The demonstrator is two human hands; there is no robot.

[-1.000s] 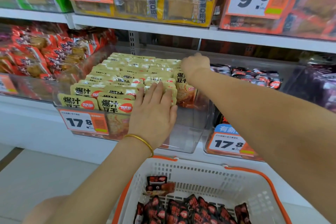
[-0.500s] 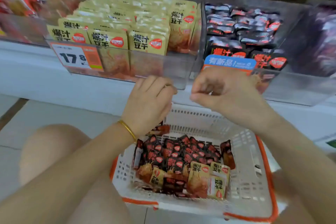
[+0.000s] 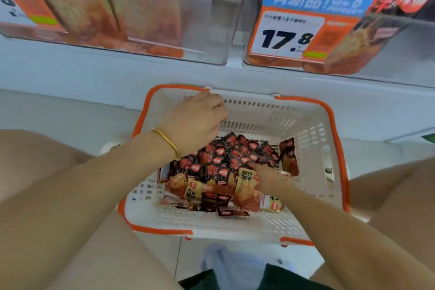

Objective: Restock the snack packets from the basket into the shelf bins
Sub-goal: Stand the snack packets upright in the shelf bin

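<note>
A white basket (image 3: 313, 139) with orange rim sits on the floor below two clear shelf bins (image 3: 211, 30), the right one bearing a 17.8 price tag (image 3: 288, 35). Black and yellow snack packets (image 3: 223, 167) lie heaped in the basket. The left hand (image 3: 195, 122), loosely curled, with a gold bangle (image 3: 168, 142) at the wrist, hovers over the basket's far left corner, while the right hand (image 3: 270, 179) reaches into the heap, fingers on a yellow packet (image 3: 247, 186).

The basket (image 3: 313, 129) sits on the floor below two shelf bins (image 3: 211, 30) (side by side), between the person's knees; the snack packets (image 3: 226, 167) lie heaped inside it, toward its near half
</note>
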